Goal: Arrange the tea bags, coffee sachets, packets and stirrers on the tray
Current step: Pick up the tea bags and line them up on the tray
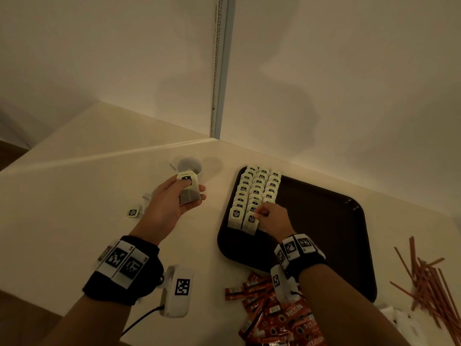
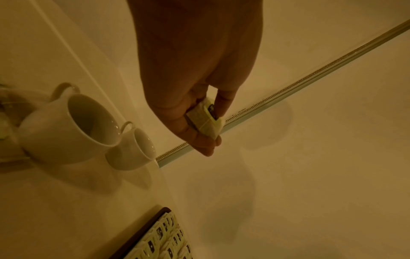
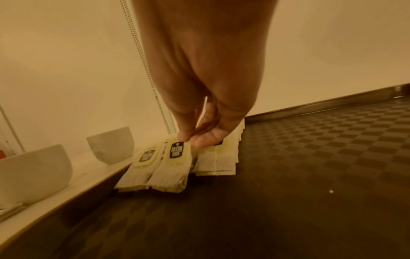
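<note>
The left hand (image 1: 174, 198) grips a small stack of tea bags (image 1: 188, 189) above the counter (image 1: 74, 186), left of the tray (image 1: 324, 221) and near two white cups (image 2: 73, 126). The right hand (image 1: 273, 218) pinches the tag of the front tea bag (image 3: 175, 157) in the middle row. Three rows of tea bags (image 1: 257, 191) lie overlapped along the tray's left edge. Coffee sachets (image 1: 279, 315) lie on the counter at the tray's near edge; stirrers (image 1: 429, 283) lie beyond its right edge.
</note>
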A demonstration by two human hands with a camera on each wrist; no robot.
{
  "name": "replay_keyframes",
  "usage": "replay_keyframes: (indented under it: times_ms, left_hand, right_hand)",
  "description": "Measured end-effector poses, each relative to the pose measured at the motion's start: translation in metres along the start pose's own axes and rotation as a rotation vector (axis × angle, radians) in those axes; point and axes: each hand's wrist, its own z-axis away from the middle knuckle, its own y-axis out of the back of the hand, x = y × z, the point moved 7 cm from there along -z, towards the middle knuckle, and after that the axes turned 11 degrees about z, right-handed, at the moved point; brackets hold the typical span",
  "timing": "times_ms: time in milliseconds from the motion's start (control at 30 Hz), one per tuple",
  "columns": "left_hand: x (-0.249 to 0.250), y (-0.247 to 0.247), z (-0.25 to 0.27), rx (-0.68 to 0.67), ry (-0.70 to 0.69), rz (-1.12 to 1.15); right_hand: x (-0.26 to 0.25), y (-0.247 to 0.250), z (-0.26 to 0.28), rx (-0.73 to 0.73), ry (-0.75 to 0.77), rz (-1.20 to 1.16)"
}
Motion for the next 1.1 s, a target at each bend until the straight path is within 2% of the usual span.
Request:
replay_keyframes:
  times_ms: [200,267,367,433,533,633,733,800,967,1100]
  left_hand:
    - [-0.007,-0.005,-0.001,-0.015,0.063,-0.030]
    - [-0.010,-0.013,0.001,-0.057,0.125,-0.058]
    - [-0.011,-0.027,0.004,-0.173,0.138,-0.114]
    - [-0.006,-0.036,0.005,-0.231,0.082,-0.188]
    - [0.002,-0.051,0.008,-0.300,-0.004,-0.320]
    - [0.020,-0.055,0.006,-0.254,-0.192,-0.505]
    - [0.045,-0.062,0.015,-0.240,-0.367,-0.388]
    - [0.054,-0.070,0.022,-0.300,-0.420,-0.363]
    - [0.057,-0.079,0.033,-0.412,-0.457,-0.665]
    - [0.059,-0.083,0.033,-0.372,-0.498,-0.508]
  right_hand:
    - [-0.006,0.004,-0.004,0.055,0.000,0.008]
    - [-0.029,0.017,0.001,0.098,0.075,-0.081]
    - [-0.093,0.040,0.018,-0.005,0.296,-0.274]
    - [-0.136,0.055,0.030,-0.052,0.472,-0.279]
    - [-0.172,0.076,0.038,0.047,0.620,-0.285]
    - [-0.182,0.093,0.042,0.086,0.668,-0.399]
    - [-0.182,0.107,0.046,0.127,0.697,-0.454]
    - [-0.181,0.116,0.049,0.165,0.691,-0.469]
    - [-0.180,0.127,0.054,0.207,0.683,-0.432]
    - [-0.186,0.134,0.061,0.241,0.720,-0.399]
